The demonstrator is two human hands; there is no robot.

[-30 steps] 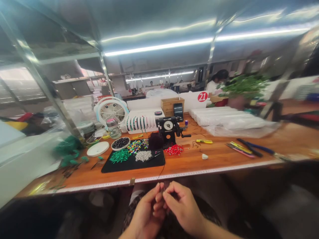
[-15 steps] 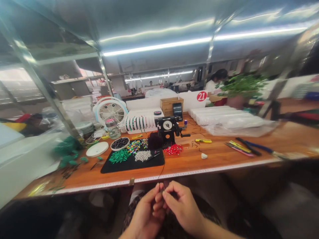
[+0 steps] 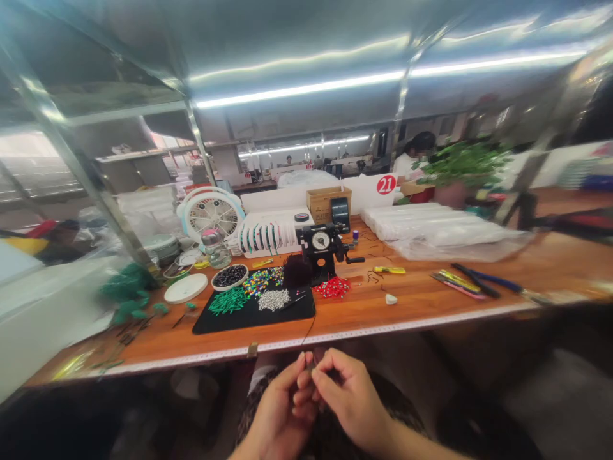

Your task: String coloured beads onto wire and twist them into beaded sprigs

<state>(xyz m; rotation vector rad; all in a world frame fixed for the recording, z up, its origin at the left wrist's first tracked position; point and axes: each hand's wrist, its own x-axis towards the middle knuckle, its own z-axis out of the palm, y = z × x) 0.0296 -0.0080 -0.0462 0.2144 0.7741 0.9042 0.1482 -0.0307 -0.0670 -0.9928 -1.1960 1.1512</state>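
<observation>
Just below the table, the left hand pinches a dark thread. The thread runs longways up and away, toward the mat. The right hand curls just beside; I can't tell if it grips anything. Beads lie on the mat, and behind is a 21 sign.

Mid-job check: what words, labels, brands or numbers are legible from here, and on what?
"21": white on the round red sign on the white panel.
Too small or blurred to read: print on the cardboard box, the counter dial, the ruler strip along the table edge, and the small red signs far back.
</observation>
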